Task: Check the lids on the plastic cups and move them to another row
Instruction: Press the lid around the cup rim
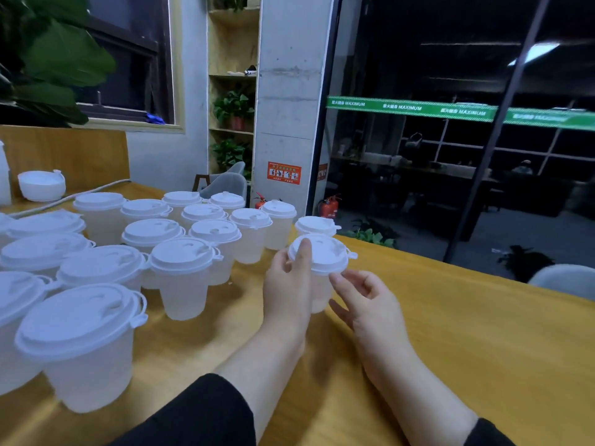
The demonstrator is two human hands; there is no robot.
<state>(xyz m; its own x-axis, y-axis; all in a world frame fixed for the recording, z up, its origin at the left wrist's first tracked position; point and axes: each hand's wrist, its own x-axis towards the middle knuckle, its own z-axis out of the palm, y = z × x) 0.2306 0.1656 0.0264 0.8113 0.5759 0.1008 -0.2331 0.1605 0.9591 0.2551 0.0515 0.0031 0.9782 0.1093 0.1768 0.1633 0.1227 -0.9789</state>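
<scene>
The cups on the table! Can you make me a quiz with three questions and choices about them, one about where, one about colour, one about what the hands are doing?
1. Where is the cup being checked?
A. Right of the big group, with one other cup
B. On the shelf
C. On the floor

2. What colour are the lids?
A. Green
B. White
C. Red

3. What is the left hand doing?
A. Lying flat on the table
B. Holding a spoon
C. Holding the cup, thumb on its lid

Answers: 1 A, it stands just in front of the lone cup on the yellow table. 2 B, every lid looks white. 3 C, its grip wraps the cup while the right hand fingers the lid's rim.
</scene>
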